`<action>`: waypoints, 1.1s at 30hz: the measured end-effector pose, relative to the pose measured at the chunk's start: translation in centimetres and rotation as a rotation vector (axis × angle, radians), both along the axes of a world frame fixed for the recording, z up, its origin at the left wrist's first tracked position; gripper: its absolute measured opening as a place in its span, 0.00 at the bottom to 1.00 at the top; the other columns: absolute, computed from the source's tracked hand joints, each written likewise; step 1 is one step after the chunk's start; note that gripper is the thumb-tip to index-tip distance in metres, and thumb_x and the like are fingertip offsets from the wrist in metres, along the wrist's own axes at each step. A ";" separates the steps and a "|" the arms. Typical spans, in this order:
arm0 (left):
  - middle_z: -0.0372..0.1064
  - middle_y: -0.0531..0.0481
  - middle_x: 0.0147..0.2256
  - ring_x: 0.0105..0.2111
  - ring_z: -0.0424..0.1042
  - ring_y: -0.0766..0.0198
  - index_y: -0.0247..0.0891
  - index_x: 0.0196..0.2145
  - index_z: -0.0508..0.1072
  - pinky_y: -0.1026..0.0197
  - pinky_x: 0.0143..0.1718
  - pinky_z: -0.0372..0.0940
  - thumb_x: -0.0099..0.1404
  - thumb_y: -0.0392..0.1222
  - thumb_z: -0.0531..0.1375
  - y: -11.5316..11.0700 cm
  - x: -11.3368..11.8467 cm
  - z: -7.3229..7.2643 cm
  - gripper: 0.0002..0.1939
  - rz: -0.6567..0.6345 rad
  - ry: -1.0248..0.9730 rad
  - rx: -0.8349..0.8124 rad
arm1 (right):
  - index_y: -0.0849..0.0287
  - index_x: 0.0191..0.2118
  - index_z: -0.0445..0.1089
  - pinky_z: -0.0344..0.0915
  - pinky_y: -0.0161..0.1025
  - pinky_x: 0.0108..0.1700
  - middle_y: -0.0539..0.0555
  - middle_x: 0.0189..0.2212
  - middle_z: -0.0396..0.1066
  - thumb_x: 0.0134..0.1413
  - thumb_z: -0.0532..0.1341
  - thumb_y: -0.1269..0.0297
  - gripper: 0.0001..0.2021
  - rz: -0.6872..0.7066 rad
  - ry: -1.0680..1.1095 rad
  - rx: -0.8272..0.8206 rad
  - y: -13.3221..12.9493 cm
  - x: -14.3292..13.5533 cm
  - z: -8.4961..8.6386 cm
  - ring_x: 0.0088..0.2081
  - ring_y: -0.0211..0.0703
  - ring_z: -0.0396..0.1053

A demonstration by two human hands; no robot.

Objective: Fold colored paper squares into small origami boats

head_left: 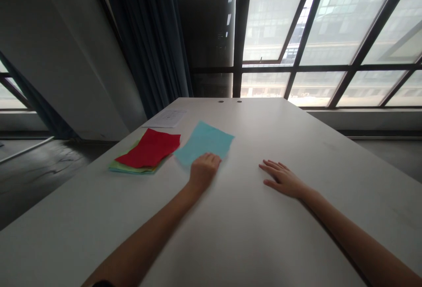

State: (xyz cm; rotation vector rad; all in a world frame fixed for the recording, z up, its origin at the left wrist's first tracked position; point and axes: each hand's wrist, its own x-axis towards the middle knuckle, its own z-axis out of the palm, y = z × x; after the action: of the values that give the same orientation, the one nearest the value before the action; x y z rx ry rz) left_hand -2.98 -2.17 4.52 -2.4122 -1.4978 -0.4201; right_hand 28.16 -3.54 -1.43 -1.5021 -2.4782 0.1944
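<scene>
The person's left hand (pixel 205 169) is closed, its fingers curled down onto the near edge of a light blue sheet (pixel 205 139), gripping it there, though the fingertips and thumb are tucked out of sight. The blue sheet lies near the middle of a white desk (pixel 250 234), set at an angle, one corner pointing away from the person and its left corner close beside a small pile. On top of that pile is a red sheet (pixel 150 148), turned askew, with a green sheet (pixel 123 164) showing from under it along the left and near edges and a thin bluish edge lower down. Beyond the pile, by the left edge of the desk, lies a pale printed paper (pixel 166 118), its print too small to read. The right hand (pixel 283 179) is open, palm down on the bare desk surface to the right of the blue sheet and well apart from it, fingers extended and thumb slightly spread. At the far end of the desk are two small round fittings, with a dark blue curtain (pixel 148 36) and framed windows (pixel 273 19) behind.
</scene>
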 end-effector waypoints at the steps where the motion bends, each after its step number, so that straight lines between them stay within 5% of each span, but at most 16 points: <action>1: 0.68 0.42 0.34 0.37 0.66 0.58 0.36 0.34 0.68 0.57 0.37 0.59 0.67 0.41 0.41 -0.7 1.5 -0.9 0.18 -0.108 0.019 -0.043 | 0.50 0.59 0.49 0.46 0.56 0.57 0.57 0.58 0.52 0.54 0.47 0.46 0.28 -0.012 0.037 0.010 0.1 0.1 -0.2 0.59 0.52 0.49; 6: 0.68 0.47 0.31 0.32 0.67 0.62 0.36 0.30 0.66 0.61 0.32 0.61 0.66 0.41 0.46 -3.0 5.4 -3.6 0.13 -0.452 0.062 -0.196 | 0.54 0.58 0.49 0.57 0.50 0.53 0.58 0.52 0.61 0.58 0.45 0.54 0.23 -0.114 0.381 0.144 0.9 0.5 -0.6 0.52 0.47 0.60; 12: 0.68 0.47 0.37 0.38 0.67 0.63 0.37 0.32 0.68 0.63 0.39 0.62 0.64 0.46 0.48 -2.9 5.7 -2.1 0.13 -0.712 -0.097 -0.413 | 0.54 0.46 0.65 0.58 0.47 0.51 0.57 0.45 0.65 0.57 0.50 0.57 0.15 -0.058 0.366 0.263 0.6 0.2 0.7 0.48 0.47 0.62; 17: 0.66 0.44 0.45 0.49 0.61 0.59 0.37 0.46 0.65 0.57 0.50 0.57 0.63 0.45 0.49 -0.4 4.2 -2.2 0.16 -0.573 -0.318 -0.465 | 0.51 0.48 0.65 0.56 0.51 0.52 0.55 0.48 0.66 0.54 0.53 0.57 0.17 0.061 0.155 0.181 0.4 0.1 0.5 0.51 0.50 0.60; 20: 0.53 0.42 0.57 0.59 0.45 0.50 0.40 0.55 0.56 0.44 0.55 0.46 0.58 0.52 0.54 0.9 2.8 -2.9 0.29 -0.489 -0.154 -0.473 | 0.51 0.52 0.62 0.53 0.54 0.54 0.54 0.52 0.63 0.54 0.52 0.55 0.20 0.049 0.109 0.134 0.6 0.3 0.1 0.55 0.53 0.55; 23: 0.41 0.43 0.61 0.60 0.40 0.48 0.44 0.59 0.47 0.37 0.54 0.39 0.59 0.61 0.48 1.5 1.6 -3.4 0.35 -0.447 0.021 -0.512 | 0.47 0.55 0.58 0.46 0.61 0.55 0.51 0.55 0.59 0.55 0.49 0.52 0.21 0.020 0.059 0.064 0.6 0.6 0.0 0.58 0.57 0.49; 33: 0.31 0.43 0.62 0.61 0.37 0.50 0.42 0.61 0.37 0.39 0.55 0.36 0.56 0.68 0.39 1.8 0.9 -4.2 0.41 -0.326 0.110 -0.481 | 0.44 0.57 0.53 0.44 0.61 0.57 0.48 0.58 0.53 0.55 0.47 0.49 0.23 -0.002 0.038 -0.039 0.7 0.8 0.1 0.60 0.56 0.46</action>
State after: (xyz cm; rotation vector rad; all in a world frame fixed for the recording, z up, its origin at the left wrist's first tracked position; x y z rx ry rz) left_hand -2.05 -0.39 0.32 -3.0108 -1.2704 0.0240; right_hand 28.96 -2.80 -1.36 -1.5016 -2.4569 0.2693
